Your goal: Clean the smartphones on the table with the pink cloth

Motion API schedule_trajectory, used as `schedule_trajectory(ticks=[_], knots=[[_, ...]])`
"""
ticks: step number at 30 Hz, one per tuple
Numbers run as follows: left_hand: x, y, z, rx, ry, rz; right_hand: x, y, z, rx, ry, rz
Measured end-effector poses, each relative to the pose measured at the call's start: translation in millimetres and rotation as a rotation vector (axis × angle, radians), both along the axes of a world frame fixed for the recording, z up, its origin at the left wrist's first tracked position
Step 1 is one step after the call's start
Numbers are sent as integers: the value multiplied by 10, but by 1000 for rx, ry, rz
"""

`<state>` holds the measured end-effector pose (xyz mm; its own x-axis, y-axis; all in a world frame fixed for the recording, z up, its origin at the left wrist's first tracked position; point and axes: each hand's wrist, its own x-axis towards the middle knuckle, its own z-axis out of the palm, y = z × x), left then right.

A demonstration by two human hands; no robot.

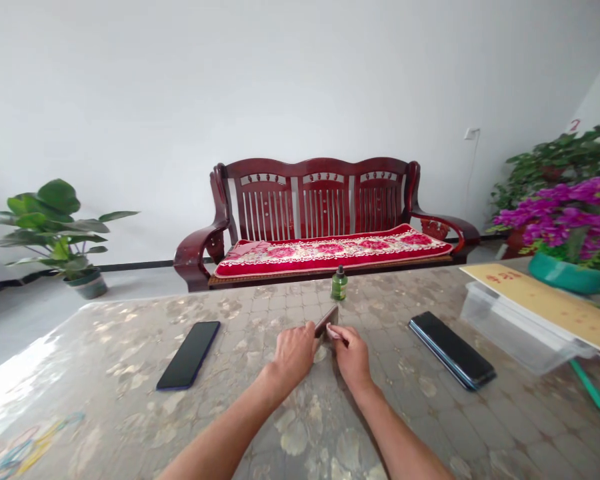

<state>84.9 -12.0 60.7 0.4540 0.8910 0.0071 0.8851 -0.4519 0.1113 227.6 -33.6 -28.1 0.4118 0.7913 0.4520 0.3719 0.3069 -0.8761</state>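
My left hand [295, 350] is closed around the near end of a phone [327, 321], a thin dark slab held tilted and nearly edge-on above the table. Close against its right side, my right hand [351, 353] pinches a small pale pink cloth [334, 332]. The cloth is mostly hidden by the fingers, and I cannot tell whether it presses on the phone. Just beyond both hands stands a small green bottle [339, 285] with a dark top, upright on the table.
On the patterned tablecloth [250, 313] a black phone [189, 355] lies left and stacked phones [451, 350] lie right. Rubber bands [27, 450] are at front left. A clear plastic box [520, 333], yellow folder [550, 303], green pen [590, 387] and flowerpot [570, 272] occupy the right.
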Motion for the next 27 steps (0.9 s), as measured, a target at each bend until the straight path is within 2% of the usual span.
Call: schedule_trajectory(ticks=[5, 9, 15, 20, 27], knots=[[-54, 17, -66, 8, -29, 3, 80, 42, 20, -95, 222, -87], [-212, -22, -227, 56, -186, 20, 145, 96, 57, -82, 469, -201], [-390, -37, -505, 87, -514, -12, 66, 67, 257, -56, 605, -121], [-493, -15, -577, 107, -653, 7, -19, -14, 430, -10, 482, -39], [-522, -50, -376, 100, -689, 33, -144, -151, 686, 165, 62, 27]])
